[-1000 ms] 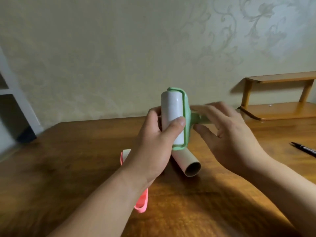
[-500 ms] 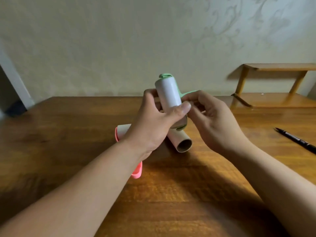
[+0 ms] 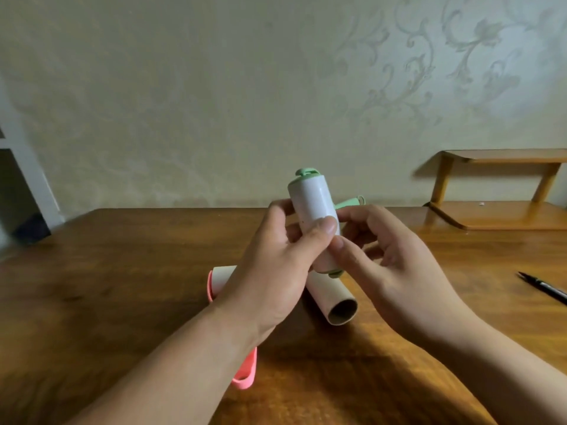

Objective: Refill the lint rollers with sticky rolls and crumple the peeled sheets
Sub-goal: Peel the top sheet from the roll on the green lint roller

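I hold a green lint roller (image 3: 313, 204) with a white sticky roll on it upright above the table. My left hand (image 3: 276, 265) wraps around the roll, thumb across its front. My right hand (image 3: 383, 265) touches the lower right side of the roll with thumb and fingertips next to my left thumb. The green handle (image 3: 352, 203) sticks out to the right behind my fingers. On the table below lie an empty cardboard tube (image 3: 334, 302) and a pink lint roller (image 3: 242, 372), mostly hidden under my left arm.
The wooden table (image 3: 122, 286) runs up to a patterned wall. A black pen (image 3: 543, 286) lies at the right edge. A low wooden shelf (image 3: 497, 216) stands at the back right.
My right hand left the green handle and came onto the lower side of the roll. The roller turned so its white roll faces me, with the handle pointing back right.
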Demonstrator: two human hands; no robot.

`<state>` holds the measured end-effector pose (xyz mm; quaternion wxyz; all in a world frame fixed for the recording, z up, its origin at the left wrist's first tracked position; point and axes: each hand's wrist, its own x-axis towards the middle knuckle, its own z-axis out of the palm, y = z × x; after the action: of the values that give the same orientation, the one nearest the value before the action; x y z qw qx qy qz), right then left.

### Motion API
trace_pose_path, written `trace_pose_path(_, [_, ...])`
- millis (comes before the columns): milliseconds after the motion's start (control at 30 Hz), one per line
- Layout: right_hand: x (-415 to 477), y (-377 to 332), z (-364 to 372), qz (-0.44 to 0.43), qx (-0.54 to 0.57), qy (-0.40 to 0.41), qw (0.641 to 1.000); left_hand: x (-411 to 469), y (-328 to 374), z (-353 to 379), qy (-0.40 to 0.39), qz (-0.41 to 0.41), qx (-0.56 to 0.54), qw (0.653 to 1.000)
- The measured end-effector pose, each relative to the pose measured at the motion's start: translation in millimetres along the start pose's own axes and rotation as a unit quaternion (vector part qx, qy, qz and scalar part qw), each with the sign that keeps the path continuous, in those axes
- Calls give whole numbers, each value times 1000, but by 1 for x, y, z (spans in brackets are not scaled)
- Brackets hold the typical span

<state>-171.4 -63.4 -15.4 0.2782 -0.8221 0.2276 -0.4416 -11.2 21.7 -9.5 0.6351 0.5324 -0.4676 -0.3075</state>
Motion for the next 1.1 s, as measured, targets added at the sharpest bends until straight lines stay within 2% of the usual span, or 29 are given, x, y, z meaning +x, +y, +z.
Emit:
trace_pose_path(233, [0,-3,0,-4,-16,12,1000,2,4,1,-9,-47,-140,989])
trace_pose_path(467, [-1,-9,0,-30,0,22,999,1,6,1,-52,-9,-171,984])
trace_pose_path(567, [-2,-7,1,-17,-3,19,1000,6,4,3,-46,-11,-190,981])
trace_pose_path(633, [-1,-5,1,-10,-3,15,1000,9,3,2,-32,-9,-185,982])
trace_pose_path(733, [-2,-3,1,-2,47,5,999,5,1,-1,-47,39,-107,992])
trace_pose_path(833, [-3,-4,1,0,88,21,996,3,-1,1,-7,78,-63,995])
trace_pose_path(967, [0,-6,-3,-9,42,38,998,2,7,2,11,58,-199,978])
trace_pose_path(1100, [1,-7,-1,12,61,36,997,1,12,5,12,36,-282,959])
